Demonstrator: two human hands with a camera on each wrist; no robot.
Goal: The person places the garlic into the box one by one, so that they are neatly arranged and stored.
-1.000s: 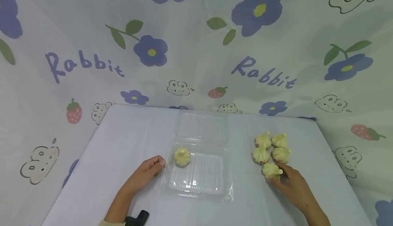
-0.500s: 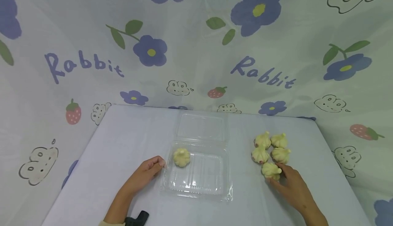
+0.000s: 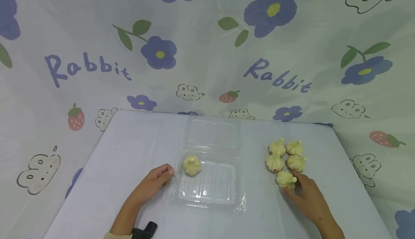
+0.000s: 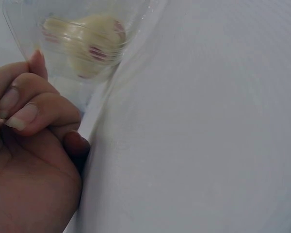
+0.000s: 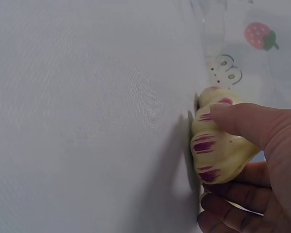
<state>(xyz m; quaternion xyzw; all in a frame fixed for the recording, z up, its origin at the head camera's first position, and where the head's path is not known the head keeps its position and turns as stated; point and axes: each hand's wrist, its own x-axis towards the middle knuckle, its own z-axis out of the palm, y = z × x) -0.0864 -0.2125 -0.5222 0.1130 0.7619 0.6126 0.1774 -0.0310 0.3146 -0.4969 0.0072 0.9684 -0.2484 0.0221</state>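
A clear plastic clamshell box (image 3: 223,181) lies with its lid (image 3: 214,134) folded back, and one garlic bulb (image 3: 192,165) sits in its left rear corner. My left hand (image 3: 156,181) pinches the box's left rim with its fingers curled; in the left wrist view that garlic bulb (image 4: 89,43) shows through the clear wall. On the right, my right hand (image 3: 309,197) grips the nearest garlic bulb (image 3: 286,180) between thumb and fingers. The right wrist view shows this bulb (image 5: 216,150), cream with purple streaks, down at the white tabletop, the thumb (image 5: 233,116) across it.
Several other garlic bulbs (image 3: 295,163) stand close together just behind the gripped one. The white table (image 3: 136,138) ends at a patterned cloth backdrop (image 3: 207,58). A black object (image 3: 144,230) is at the left wrist.
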